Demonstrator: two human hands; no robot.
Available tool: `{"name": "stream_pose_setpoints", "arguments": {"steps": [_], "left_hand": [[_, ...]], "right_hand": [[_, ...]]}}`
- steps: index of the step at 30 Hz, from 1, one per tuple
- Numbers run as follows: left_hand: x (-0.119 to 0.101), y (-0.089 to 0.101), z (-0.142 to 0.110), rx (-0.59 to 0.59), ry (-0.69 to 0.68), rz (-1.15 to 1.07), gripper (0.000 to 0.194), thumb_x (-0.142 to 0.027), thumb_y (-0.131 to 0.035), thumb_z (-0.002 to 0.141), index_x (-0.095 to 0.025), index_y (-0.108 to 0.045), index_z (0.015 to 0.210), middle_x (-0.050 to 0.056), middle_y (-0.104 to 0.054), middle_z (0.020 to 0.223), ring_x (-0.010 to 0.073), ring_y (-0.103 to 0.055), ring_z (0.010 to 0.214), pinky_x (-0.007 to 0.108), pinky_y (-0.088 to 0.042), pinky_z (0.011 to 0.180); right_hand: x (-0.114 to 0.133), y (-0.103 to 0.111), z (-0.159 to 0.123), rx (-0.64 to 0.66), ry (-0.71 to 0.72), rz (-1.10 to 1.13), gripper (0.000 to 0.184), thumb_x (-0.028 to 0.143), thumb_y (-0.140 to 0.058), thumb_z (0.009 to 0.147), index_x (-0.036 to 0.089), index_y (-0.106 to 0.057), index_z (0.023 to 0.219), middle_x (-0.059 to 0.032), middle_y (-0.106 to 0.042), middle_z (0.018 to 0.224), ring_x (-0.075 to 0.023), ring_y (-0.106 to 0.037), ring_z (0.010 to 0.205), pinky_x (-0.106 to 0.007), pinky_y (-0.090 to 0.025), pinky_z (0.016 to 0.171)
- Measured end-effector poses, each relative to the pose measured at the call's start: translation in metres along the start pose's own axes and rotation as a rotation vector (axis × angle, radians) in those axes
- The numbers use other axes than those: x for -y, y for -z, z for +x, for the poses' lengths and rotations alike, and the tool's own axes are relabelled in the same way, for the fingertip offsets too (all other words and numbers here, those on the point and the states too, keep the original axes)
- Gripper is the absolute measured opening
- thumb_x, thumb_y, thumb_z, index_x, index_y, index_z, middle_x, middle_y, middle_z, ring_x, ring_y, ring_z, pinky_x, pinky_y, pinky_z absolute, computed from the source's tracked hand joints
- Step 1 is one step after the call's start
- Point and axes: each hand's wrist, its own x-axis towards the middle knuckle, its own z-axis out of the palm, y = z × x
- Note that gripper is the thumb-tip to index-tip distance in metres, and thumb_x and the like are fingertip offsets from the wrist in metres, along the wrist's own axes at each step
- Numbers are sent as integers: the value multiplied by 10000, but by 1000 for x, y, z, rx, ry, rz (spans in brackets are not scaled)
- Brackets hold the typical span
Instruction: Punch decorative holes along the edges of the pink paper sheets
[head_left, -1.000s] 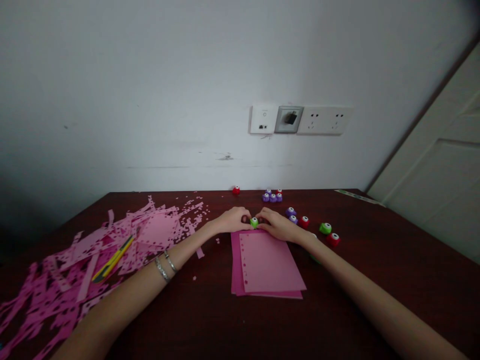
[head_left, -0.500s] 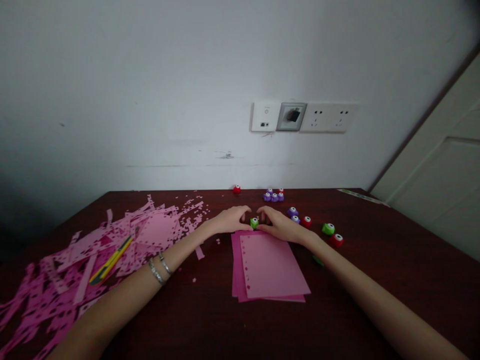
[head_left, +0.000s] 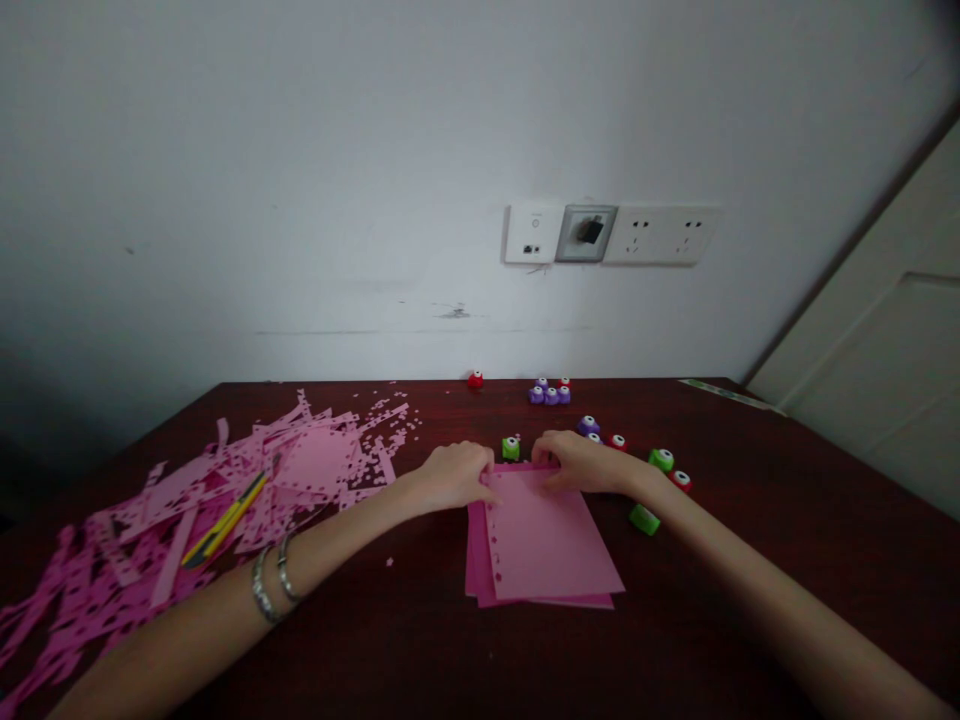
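Note:
A small stack of pink paper sheets (head_left: pixel 551 550) lies on the dark table in front of me. The top sheet has a row of punched holes down its left edge. My left hand (head_left: pixel 459 475) pinches the stack's upper left corner between thumb and fingers. At the upper right edge, my right hand (head_left: pixel 574 463) is closed on the paper, thumb on top and fingers curled over the far edge. Just beyond the paper, between both hands and touched by neither, stands a green craft punch (head_left: pixel 511 449) with a white and black top.
Cut pink paper strips (head_left: pixel 112 560) pile up on the left, with a yellow utility knife (head_left: pixel 225 520) on them. Several purple punches (head_left: pixel 551 396), red punches (head_left: pixel 618 442) and green punches (head_left: pixel 661 460) stand at the back and right. Tiny paper cutouts (head_left: pixel 390 430) are scattered. A wall (head_left: pixel 337 200) rises behind.
Both hands have left the green punch and come nearer, onto the upper edge of the paper stack. The punch stays standing behind it. Another green punch by my right forearm is more exposed.

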Motion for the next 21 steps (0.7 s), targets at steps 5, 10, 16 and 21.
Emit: {"name": "stream_pose_setpoints", "arguments": {"steps": [5,10,16,21], "left_hand": [[3,-1,4,43,14,11,433,-484,-682,608,-214,-567,925,54,-624,894,215,-572,779,279,-400,584],[7,-1,8,121,28,-29,504,-531,-672,591,-210,-559,962,64,-609,923,218,-549,819,288,-396,621],[10,2,10,98,28,-61,406,-466,-663,606,-198,-587,902,52,-622,895,196,-548,769,266,-370,580],[18,5,14,125,14,-163,233,-374,-589,677,-157,-630,753,40,-642,766,139,-552,655,237,-367,559]], "right_hand": [[-1,-1,4,46,-19,28,167,242,-642,648,172,-607,795,-44,-615,807,-162,-531,698,-245,-357,566],[7,4,5,93,-45,10,172,226,-622,637,155,-597,792,-40,-610,781,-139,-505,650,-226,-312,512],[12,9,3,92,-17,-1,77,215,-572,678,150,-603,704,-48,-609,741,-133,-500,641,-223,-307,521],[5,6,5,28,3,27,151,142,-483,714,150,-625,664,-46,-620,699,-122,-512,626,-223,-318,548]]}}
